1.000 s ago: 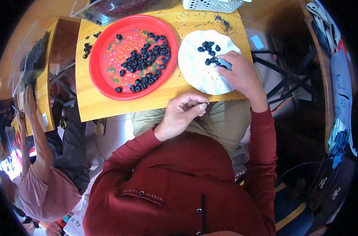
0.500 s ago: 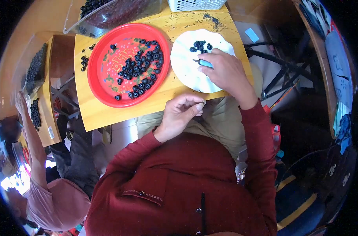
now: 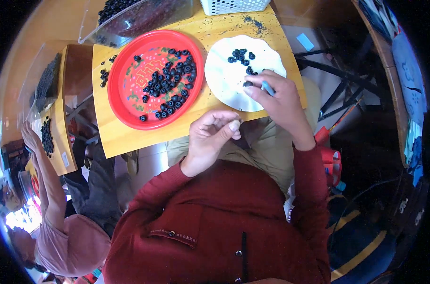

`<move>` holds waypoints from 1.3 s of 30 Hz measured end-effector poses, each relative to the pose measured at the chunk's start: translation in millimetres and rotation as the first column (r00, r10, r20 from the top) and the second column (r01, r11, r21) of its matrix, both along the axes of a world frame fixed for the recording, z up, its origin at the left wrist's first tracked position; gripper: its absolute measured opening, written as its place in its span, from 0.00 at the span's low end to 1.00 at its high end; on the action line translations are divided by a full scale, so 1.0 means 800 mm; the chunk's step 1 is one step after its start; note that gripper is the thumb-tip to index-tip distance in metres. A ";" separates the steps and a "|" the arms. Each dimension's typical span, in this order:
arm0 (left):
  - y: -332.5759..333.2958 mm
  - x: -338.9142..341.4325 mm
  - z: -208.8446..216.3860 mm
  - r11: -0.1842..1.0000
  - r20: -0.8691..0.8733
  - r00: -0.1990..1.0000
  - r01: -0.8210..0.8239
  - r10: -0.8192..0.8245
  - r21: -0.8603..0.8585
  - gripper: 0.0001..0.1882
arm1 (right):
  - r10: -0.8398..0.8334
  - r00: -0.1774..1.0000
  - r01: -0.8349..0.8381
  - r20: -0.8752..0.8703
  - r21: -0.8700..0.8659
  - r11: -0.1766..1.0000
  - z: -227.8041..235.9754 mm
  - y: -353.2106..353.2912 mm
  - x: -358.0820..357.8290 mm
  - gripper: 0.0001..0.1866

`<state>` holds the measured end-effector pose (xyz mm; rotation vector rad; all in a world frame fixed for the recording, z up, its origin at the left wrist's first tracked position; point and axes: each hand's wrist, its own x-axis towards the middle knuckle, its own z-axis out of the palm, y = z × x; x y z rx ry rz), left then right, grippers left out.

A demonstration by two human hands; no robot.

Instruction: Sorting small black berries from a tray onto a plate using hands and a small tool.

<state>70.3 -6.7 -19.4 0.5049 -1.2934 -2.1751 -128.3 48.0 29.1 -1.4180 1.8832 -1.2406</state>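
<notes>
While my right grip (image 3: 280, 97) holds a blue tool (image 3: 268, 88) over the plate (image 3: 223, 83), probably handy there, left grip (image 3: 210, 137) looks narrow, contents unclear.

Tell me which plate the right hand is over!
The white plate: the right hand is over its lower right part. Its rim is wavy and it bears fewer dark balls than the red plate at left.

You seem to be in a shared workroom: your yellow wooden bench (image 3: 125, 142), a pink-shirted person (image 3: 75, 244) at another.
</notes>
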 end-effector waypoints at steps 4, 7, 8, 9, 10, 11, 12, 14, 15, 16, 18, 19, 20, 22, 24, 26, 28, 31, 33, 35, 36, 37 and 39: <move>-0.006 -0.021 0.025 0.983 -0.039 0.991 -0.121 0.128 0.136 0.11 | 0.027 0.984 -0.007 0.178 -0.110 0.994 0.002 0.017 0.019 0.13; -0.011 -0.031 0.034 0.949 -0.136 0.988 -0.029 0.075 0.313 0.11 | 0.066 0.951 -0.018 0.301 -0.157 0.987 -0.003 0.024 0.026 0.11; -0.011 -0.035 0.035 0.929 -0.200 0.978 0.023 0.055 0.369 0.11 | 0.070 0.950 -0.021 0.304 -0.162 0.987 -0.004 0.024 0.028 0.11; -0.011 -0.036 0.033 0.941 -0.204 0.978 0.028 0.043 0.338 0.09 | 0.072 0.947 -0.004 0.314 -0.212 0.977 -0.004 0.024 0.031 0.11; -0.011 -0.037 0.032 0.943 -0.200 0.979 0.024 0.046 0.333 0.09 | 0.074 0.943 0.014 0.325 -0.261 0.965 -0.005 0.024 0.033 0.11; -0.012 -0.038 0.031 0.941 -0.232 0.972 0.048 0.033 0.335 0.08 | 0.078 0.942 0.012 0.328 -0.265 0.964 -0.005 0.025 0.034 0.11; -0.012 -0.039 0.029 0.939 -0.264 0.964 0.072 0.020 0.336 0.08 | 0.087 0.947 0.003 0.309 -0.278 0.960 -0.003 0.026 0.034 0.11; -0.016 -0.040 0.023 0.929 -0.294 0.956 0.114 -0.006 0.352 0.07 | 0.099 0.951 -0.008 0.294 -0.296 0.955 -0.004 0.027 0.033 0.11; -0.017 -0.041 0.021 0.916 -0.327 0.944 0.159 -0.033 0.369 0.06 | 0.100 0.953 -0.007 0.287 -0.308 0.951 -0.006 0.026 0.031 0.11; -0.015 -0.042 0.022 0.918 -0.323 0.946 0.156 -0.032 0.365 0.06 | 0.100 0.954 -0.005 0.281 -0.321 0.947 -0.008 0.026 0.030 0.11; -0.011 -0.046 0.025 0.906 -0.255 0.967 0.099 0.010 0.411 0.06 | 0.092 0.936 0.009 0.339 -0.286 0.958 -0.012 0.030 0.027 0.11; -0.010 -0.048 0.025 0.908 -0.251 0.968 0.095 0.011 0.408 0.06 | 0.079 0.917 0.022 0.391 -0.246 0.969 -0.013 0.031 0.026 0.10; -0.009 -0.050 0.025 0.905 -0.254 0.967 0.102 0.007 0.413 0.06 | 0.082 0.915 0.021 0.394 -0.250 0.968 -0.013 0.032 0.025 0.10; -0.010 -0.053 0.023 0.903 -0.254 0.967 0.107 0.002 0.415 0.05 | 0.090 0.878 0.021 0.469 -0.227 0.974 -0.011 0.033 0.023 0.09; -0.012 -0.056 0.019 0.900 -0.257 0.966 0.133 -0.025 0.415 0.05 | 0.089 0.882 0.023 0.463 -0.231 0.973 -0.013 0.034 0.020 0.09; -0.013 -0.059 0.014 0.904 -0.258 0.966 0.131 -0.023 0.408 0.05 | 0.087 0.885 0.025 0.458 -0.235 0.972 -0.014 0.035 0.019 0.09; -0.012 -0.062 0.013 0.907 -0.261 0.965 0.133 -0.026 0.400 0.06 | 0.100 0.831 0.053 0.547 -0.258 0.965 -0.013 0.035 0.018 0.09; -0.010 -0.065 0.018 0.916 -0.224 0.975 0.105 -0.017 0.387 0.06 | 0.119 0.840 0.035 0.529 -0.272 0.962 -0.014 0.038 0.010 0.08; -0.009 -0.067 0.020 0.916 -0.192 0.981 0.085 -0.008 0.393 0.07 | 0.128 0.831 0.029 0.542 -0.271 0.962 -0.009 0.040 0.006 0.08; -0.009 -0.070 0.019 0.919 -0.203 0.979 0.096 -0.017 0.382 0.07 | 0.137 0.821 0.021 0.554 -0.269 0.963 -0.006 0.042 0.003 0.08; -0.009 -0.071 0.019 0.921 -0.219 0.975 0.109 -0.026 0.375 0.07 | 0.116 0.813 0.031 0.571 -0.241 0.970 -0.005 0.043 0.002 0.08; -0.008 -0.073 0.019 0.922 -0.215 0.976 0.109 -0.028 0.372 0.07 | 0.096 0.804 0.040 0.587 -0.213 0.976 -0.005 0.044 0.002 0.09; -0.007 -0.075 0.019 0.910 -0.218 0.976 0.110 -0.022 0.400 0.07 | 0.080 0.792 0.051 0.605 -0.195 0.979 -0.009 0.045 -0.001 0.09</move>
